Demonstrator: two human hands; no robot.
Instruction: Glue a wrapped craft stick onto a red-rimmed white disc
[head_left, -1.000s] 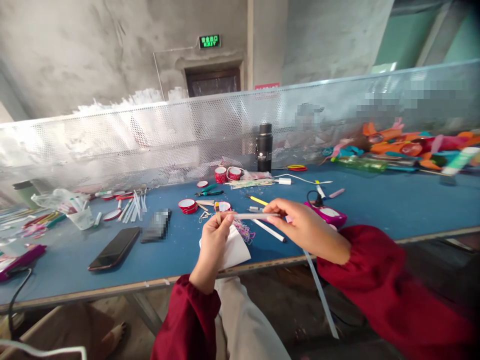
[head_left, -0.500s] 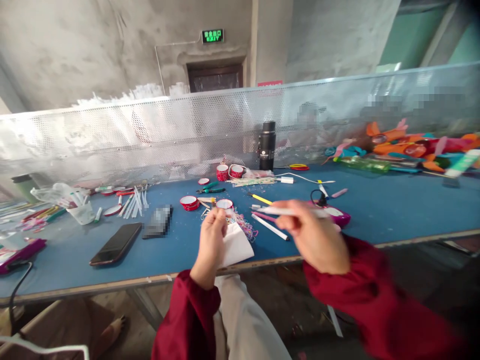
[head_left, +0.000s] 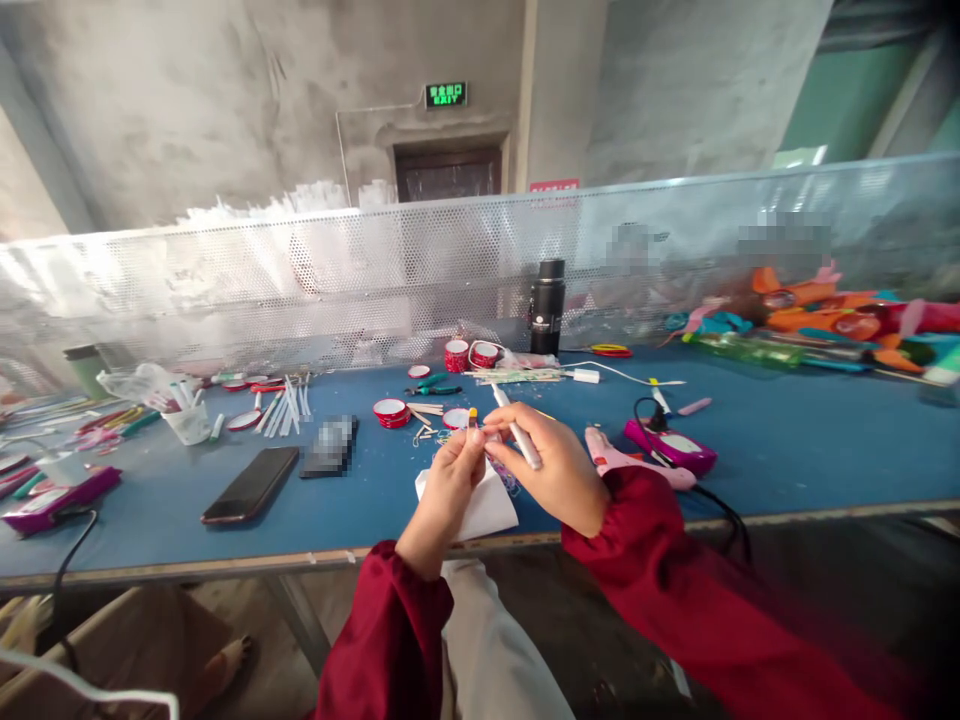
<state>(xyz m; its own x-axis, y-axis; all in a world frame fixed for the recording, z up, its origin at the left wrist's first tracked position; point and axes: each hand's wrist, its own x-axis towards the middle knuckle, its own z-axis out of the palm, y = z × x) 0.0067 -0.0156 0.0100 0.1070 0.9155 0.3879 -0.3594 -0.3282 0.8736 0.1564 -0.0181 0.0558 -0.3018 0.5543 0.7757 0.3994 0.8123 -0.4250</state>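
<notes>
My left hand [head_left: 450, 478] is closed in a pinch on a small yellow-tipped piece [head_left: 472, 415], whose lower part is hidden by the fingers. My right hand [head_left: 559, 462] grips a white pen [head_left: 517, 430] that slants up and away to the left. The fingertips of both hands meet, and whatever lies between them is too small to make out. Under the hands is a white sheet [head_left: 487, 508] at the table edge. Small coloured loops [head_left: 504, 478] lie partly hidden behind my right hand. Red round tins [head_left: 391, 412] stand just beyond my left hand.
A pink glue gun [head_left: 630, 460] and a purple power strip [head_left: 671, 447] with a black cord lie at the right. Two phones, one of them black [head_left: 251, 485], are at the left. Green-handled pliers [head_left: 433, 388], a black bottle [head_left: 547, 308] and a perforated screen [head_left: 360, 280] stand farther back.
My right hand has moved left to meet my left hand. The pen has swung from nearly level to a steep slant. The view has shifted slightly.
</notes>
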